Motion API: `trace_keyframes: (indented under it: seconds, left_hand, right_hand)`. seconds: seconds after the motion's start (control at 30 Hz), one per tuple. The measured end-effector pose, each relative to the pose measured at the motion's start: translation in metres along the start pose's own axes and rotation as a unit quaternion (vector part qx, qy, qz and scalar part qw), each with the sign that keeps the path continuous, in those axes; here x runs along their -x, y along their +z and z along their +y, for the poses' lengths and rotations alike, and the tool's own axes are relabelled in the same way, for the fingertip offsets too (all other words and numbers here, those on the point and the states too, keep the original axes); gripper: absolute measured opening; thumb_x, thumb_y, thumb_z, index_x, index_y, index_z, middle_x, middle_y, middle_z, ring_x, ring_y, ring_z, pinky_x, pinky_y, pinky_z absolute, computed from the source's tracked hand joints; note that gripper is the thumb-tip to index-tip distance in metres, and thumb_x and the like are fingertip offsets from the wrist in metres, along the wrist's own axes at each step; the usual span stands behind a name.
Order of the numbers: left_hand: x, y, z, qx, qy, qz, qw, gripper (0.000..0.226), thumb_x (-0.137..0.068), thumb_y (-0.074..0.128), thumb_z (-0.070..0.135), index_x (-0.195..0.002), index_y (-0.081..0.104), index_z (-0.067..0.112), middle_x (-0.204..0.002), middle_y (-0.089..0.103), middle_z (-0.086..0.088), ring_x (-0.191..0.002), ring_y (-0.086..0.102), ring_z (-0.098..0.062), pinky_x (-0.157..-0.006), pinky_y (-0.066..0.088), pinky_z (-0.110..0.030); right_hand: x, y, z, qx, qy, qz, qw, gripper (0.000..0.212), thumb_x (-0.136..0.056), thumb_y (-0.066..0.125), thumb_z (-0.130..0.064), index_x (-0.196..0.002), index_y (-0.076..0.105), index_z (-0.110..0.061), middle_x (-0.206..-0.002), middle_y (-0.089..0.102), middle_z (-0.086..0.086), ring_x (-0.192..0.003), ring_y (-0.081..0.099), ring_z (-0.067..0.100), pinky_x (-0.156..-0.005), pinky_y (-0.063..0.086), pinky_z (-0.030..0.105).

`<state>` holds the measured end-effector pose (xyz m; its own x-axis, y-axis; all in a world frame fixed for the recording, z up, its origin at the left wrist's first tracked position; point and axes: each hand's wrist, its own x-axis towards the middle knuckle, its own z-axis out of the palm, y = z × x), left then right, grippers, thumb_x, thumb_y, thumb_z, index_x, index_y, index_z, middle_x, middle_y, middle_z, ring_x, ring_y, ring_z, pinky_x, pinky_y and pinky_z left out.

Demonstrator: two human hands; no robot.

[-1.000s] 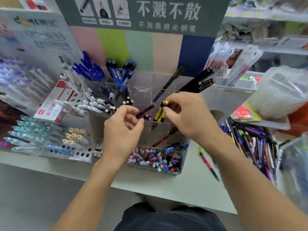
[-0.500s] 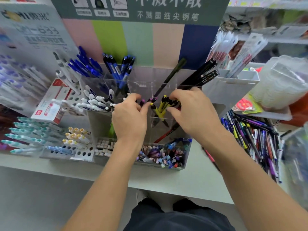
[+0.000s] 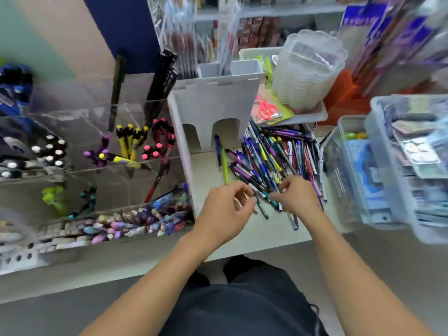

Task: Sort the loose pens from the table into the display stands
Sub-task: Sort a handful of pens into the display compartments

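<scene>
A: Where are the hands?
B: Both at the near end of the heap of loose mixed-colour pens (image 3: 274, 156) on the pale tabletop (image 3: 244, 236). The left hand (image 3: 226, 209) has curled fingers; the right hand (image 3: 297, 196) curls down onto pens. Whether either grips one, I cannot tell.
A: Room around?
B: Tight: white slotted stand (image 3: 215, 105) left, clear plastic bin (image 3: 349, 175) right. The clear acrylic display stand (image 3: 97, 151) sits farther left.

Big messy heap of loose pens (image 3: 274, 156) right of centre on the desk (image 3: 208, 170), mostly purple, blue and black, lying crisscrossed. Clear display stand (image 3: 97, 166) at left holds upright pens sorted by cap colour.
</scene>
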<state>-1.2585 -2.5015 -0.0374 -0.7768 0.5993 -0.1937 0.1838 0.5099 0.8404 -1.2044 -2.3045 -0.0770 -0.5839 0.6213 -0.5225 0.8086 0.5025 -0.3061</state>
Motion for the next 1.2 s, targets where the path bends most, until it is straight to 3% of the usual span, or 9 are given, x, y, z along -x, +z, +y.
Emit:
trace_keyframes:
  seconds: [0.1,0.27,0.4,0.57,0.67,0.73,0.87,1.03,1.2]
  left_hand:
    - [-0.037,0.049,-0.032,-0.030,-0.185,-0.079,0.979,0.043,-0.091,0.069,0.036,-0.127,0.055,0.017,-0.114,0.065,0.000,-0.095,0.062,-0.019,-0.086,0.050,-0.033]
    - [-0.108,0.063,-0.078,-0.036,-0.322,0.090,0.942,0.051,-0.096,0.063,0.037,-0.130,0.050,0.002,-0.133,0.058,-0.018,-0.120,0.056,-0.037,-0.094,0.045,-0.037]
    - [-0.133,0.063,-0.095,-0.075,-0.297,0.110,0.946,0.025,-0.094,0.068,0.032,-0.105,0.064,0.009,-0.112,0.068,-0.010,-0.104,0.063,-0.030,-0.077,0.043,-0.029]
    - [-0.124,0.061,-0.101,-0.045,-0.319,0.099,0.941,0.023,-0.093,0.068,0.022,-0.072,0.063,0.015,-0.083,0.071,-0.012,-0.077,0.069,-0.031,-0.072,0.058,-0.033]
    - [-0.104,0.053,-0.106,-0.061,-0.325,0.107,0.937,0.013,-0.094,0.064,0.024,-0.095,0.070,0.012,-0.099,0.073,-0.011,-0.096,0.068,-0.031,-0.080,0.054,-0.031]
    - [-0.090,0.052,-0.101,-0.079,-0.336,0.116,0.931,0.037,-0.095,0.063,0.034,-0.121,0.060,0.007,-0.117,0.067,-0.011,-0.108,0.062,-0.030,-0.083,0.047,-0.029]
    - [-0.069,0.071,-0.084,-0.009,-0.399,0.049,0.916,0.068,-0.080,0.075,0.055,-0.121,0.036,0.017,-0.105,0.061,-0.006,-0.088,0.067,-0.030,-0.058,0.055,-0.032]
    - [-0.081,0.085,-0.075,-0.018,-0.352,0.085,0.932,0.074,-0.073,0.091,0.023,-0.120,0.034,0.015,-0.101,0.052,0.000,-0.090,0.055,-0.023,-0.073,0.043,-0.031]
    - [-0.097,0.085,-0.083,-0.011,-0.337,0.111,0.935,0.075,-0.077,0.086,0.010,-0.132,0.037,0.015,-0.099,0.060,-0.006,-0.087,0.060,-0.022,-0.067,0.044,-0.028]
  right_hand:
    - [-0.010,0.026,0.010,0.067,-0.013,-0.036,0.997,0.049,-0.078,0.086,-0.034,-0.112,0.057,-0.013,-0.103,0.066,0.006,-0.088,0.064,0.026,-0.064,0.045,0.031]
    - [-0.023,0.063,0.010,0.120,-0.041,0.020,0.992,0.074,-0.073,0.087,-0.046,-0.124,0.047,-0.011,-0.116,0.062,0.009,-0.105,0.063,0.029,-0.076,0.055,0.039]
    - [-0.034,0.073,0.009,0.067,-0.109,0.050,0.991,0.080,-0.078,0.084,-0.045,-0.135,0.040,-0.010,-0.128,0.053,0.010,-0.118,0.055,0.029,-0.088,0.050,0.040]
    - [-0.041,0.074,-0.006,-0.048,-0.122,0.018,0.991,0.050,-0.087,0.078,-0.027,-0.123,0.048,-0.009,-0.115,0.059,0.009,-0.096,0.060,0.026,-0.073,0.046,0.033]
    - [-0.039,0.067,-0.011,-0.079,-0.108,0.006,0.991,0.046,-0.087,0.077,-0.031,-0.121,0.052,-0.011,-0.104,0.062,0.004,-0.089,0.062,0.023,-0.070,0.049,0.033]
    - [-0.042,0.052,-0.016,-0.123,-0.097,0.055,0.986,0.036,-0.090,0.072,-0.032,-0.116,0.055,-0.014,-0.096,0.059,-0.001,-0.084,0.062,0.020,-0.066,0.047,0.033]
    - [-0.076,0.025,-0.040,-0.054,-0.237,0.119,0.963,0.044,-0.094,0.062,-0.020,-0.136,0.053,-0.012,-0.132,0.053,0.005,-0.122,0.050,0.024,-0.093,0.048,0.037]
    - [-0.143,0.020,-0.076,0.108,-0.321,0.024,0.940,0.056,-0.092,0.061,-0.028,-0.141,0.042,-0.009,-0.145,0.041,0.010,-0.135,0.036,0.033,-0.108,0.041,0.047]
    - [-0.174,0.026,-0.082,0.186,-0.273,-0.059,0.942,0.094,-0.095,0.058,-0.049,-0.161,-0.002,-0.022,-0.169,-0.005,0.008,-0.155,-0.001,0.033,-0.121,0.024,0.050]
